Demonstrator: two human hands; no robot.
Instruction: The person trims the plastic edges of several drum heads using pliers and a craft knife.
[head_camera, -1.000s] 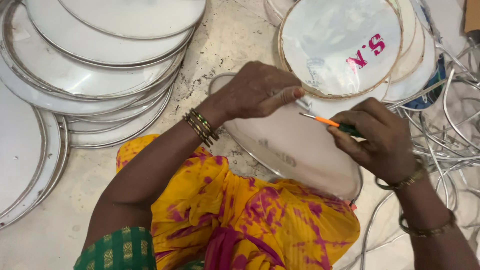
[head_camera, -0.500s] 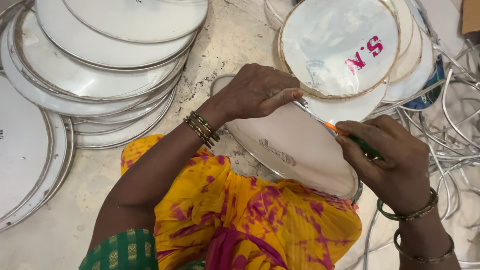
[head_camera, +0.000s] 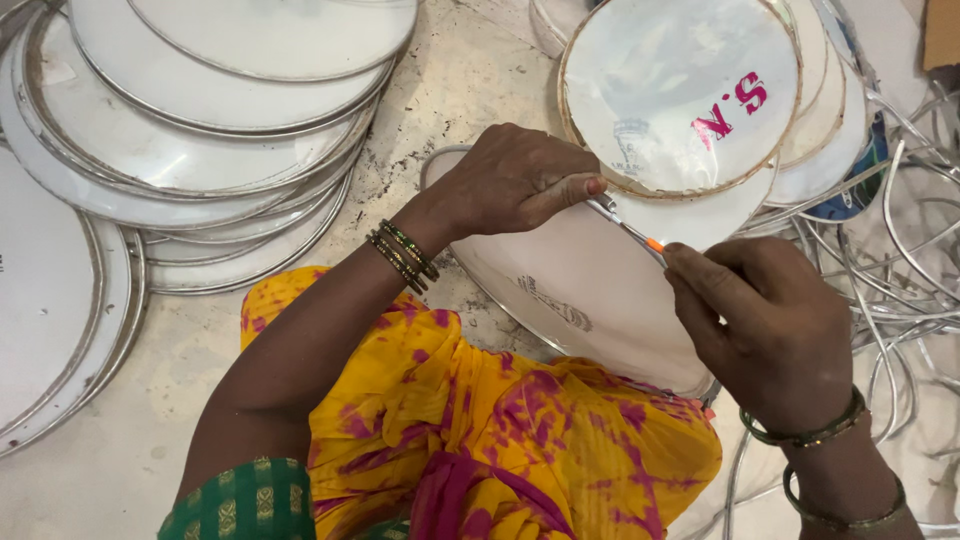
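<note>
A white round drum skin in a metal hoop (head_camera: 590, 300) rests tilted on my lap, over yellow and pink cloth. My left hand (head_camera: 515, 180) lies on its upper rim, thumb and fingers pinching the metal tip of a small screwdriver (head_camera: 628, 230) with an orange collar. My right hand (head_camera: 775, 325) is closed around the screwdriver's handle, which is hidden in the fist. The tip meets the rim at the far edge of the skin.
A stack of white hooped drum skins (head_camera: 200, 130) covers the floor at the left. More skins, the top one with pink letters (head_camera: 680, 90), lie at the upper right. Loose metal rings and wires (head_camera: 900, 280) pile at the right. Pale stone floor (head_camera: 100, 470) shows below.
My right hand has slid down and turned, so the screwdriver's green handle is now covered by the fist. My left hand stays on the rim, its fingers now pinching the tip.
</note>
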